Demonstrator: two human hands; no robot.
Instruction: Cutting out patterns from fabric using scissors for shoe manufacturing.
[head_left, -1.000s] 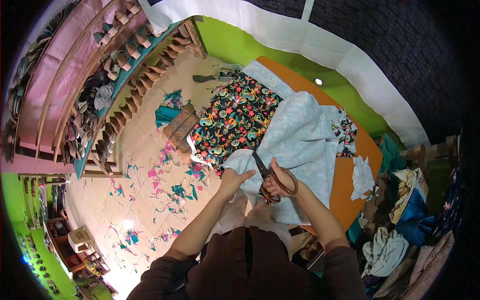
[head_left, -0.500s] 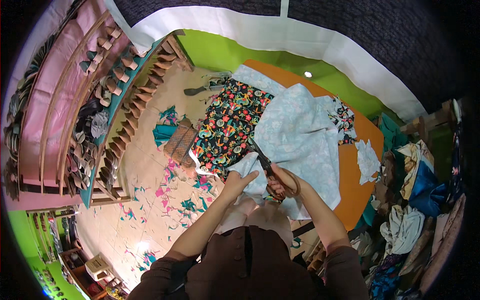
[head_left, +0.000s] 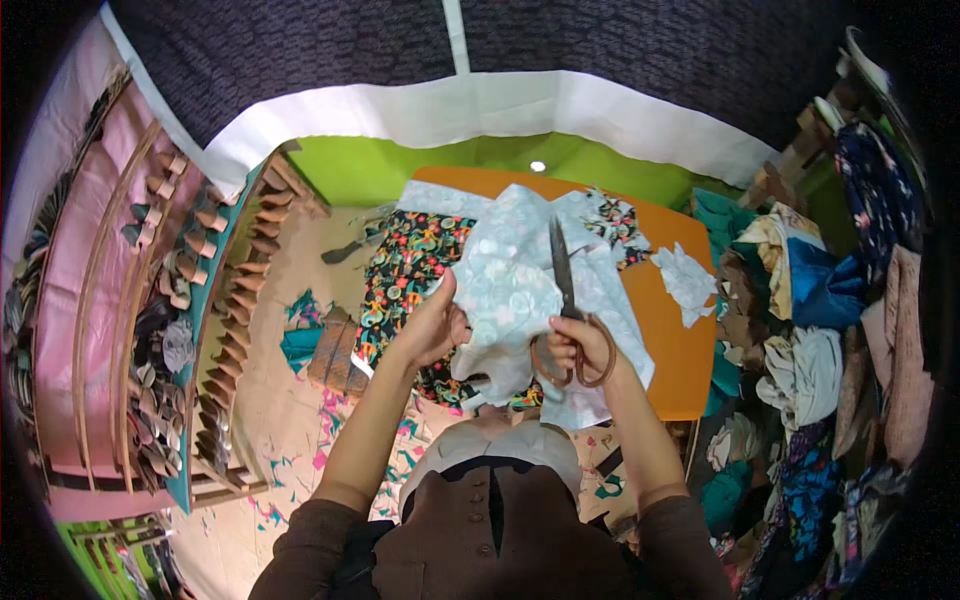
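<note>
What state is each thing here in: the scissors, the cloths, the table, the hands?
Scissors: blades nearly closed, lying on the pale cloth, pointing away.
Pale cloth: lifted and bunched, printed side down.
Floral cloth: spread flat, draping over the table edge.
Table: partly covered by the cloths.
White scrap: loose, crumpled on the table.
Left hand: gripping the pale cloth.
Right hand: closed around the scissor handles.

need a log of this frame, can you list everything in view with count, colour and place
pale cloth: one, light blue-grey print, held up over the table
scissors: one, dark blades, brown handles, in the cloth
floral cloth: one, black with bright flowers, table's left
table: one, orange, centre
white scrap: one, table's right
clothes pile: many, mixed colours, right
scraps: many, teal and pink, floor left
racks: wooden, left
left hand: grips the pale cloth
right hand: in the scissors' handles
</note>
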